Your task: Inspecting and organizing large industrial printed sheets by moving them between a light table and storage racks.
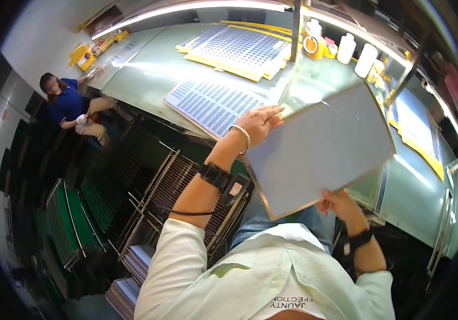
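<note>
A flat grey panel (320,152) with thin copper-coloured edges is held tilted in front of my body. My left hand (261,122) grips its upper left edge, fingers stretched along it and one digit over the face. At the lower edge, my right hand (337,202) pinches the panel between thumb and fingers. Left of the panel, a printed sheet with rows of dark marks (215,104) lies on the bench, close to my left hand. The panel's underside is hidden.
On the green-grey bench (149,80) lie yellow-edged patterned sheets (239,48), white bottles (366,60) and tape rolls (312,44). A wire rack (178,176) and stacked panels (125,293) stand below left. Another person (71,104) sits at far left.
</note>
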The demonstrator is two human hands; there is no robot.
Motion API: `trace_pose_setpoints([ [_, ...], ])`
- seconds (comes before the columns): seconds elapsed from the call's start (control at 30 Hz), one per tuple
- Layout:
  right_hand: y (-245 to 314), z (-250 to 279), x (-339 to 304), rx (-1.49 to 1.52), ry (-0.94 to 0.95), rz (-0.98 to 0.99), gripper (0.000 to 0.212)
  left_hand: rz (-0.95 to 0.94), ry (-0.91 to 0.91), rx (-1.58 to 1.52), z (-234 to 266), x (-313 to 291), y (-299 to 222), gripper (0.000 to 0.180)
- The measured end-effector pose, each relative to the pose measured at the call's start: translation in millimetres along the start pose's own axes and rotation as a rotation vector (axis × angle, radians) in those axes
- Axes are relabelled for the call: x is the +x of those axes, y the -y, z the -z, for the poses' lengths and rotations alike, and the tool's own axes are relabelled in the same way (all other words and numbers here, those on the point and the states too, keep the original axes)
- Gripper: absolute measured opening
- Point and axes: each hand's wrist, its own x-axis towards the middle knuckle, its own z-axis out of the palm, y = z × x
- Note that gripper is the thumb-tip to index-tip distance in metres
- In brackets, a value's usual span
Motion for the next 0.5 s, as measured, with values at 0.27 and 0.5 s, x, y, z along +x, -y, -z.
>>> trace_pose_setpoints([
  [0.27, -75.9, 10.3, 8.3, 0.708, -0.238, -0.142, 0.028, 0.912, -0.572, 0.595, 69.3, -56.4, 81.6, 0.049],
  [0.5, -65.6, 22.8, 33.8, 0.749, -0.341, -0.227, 0.031, 0.848, -0.499, -0.529, -9.3, -91.0, 110.0, 0.048],
])
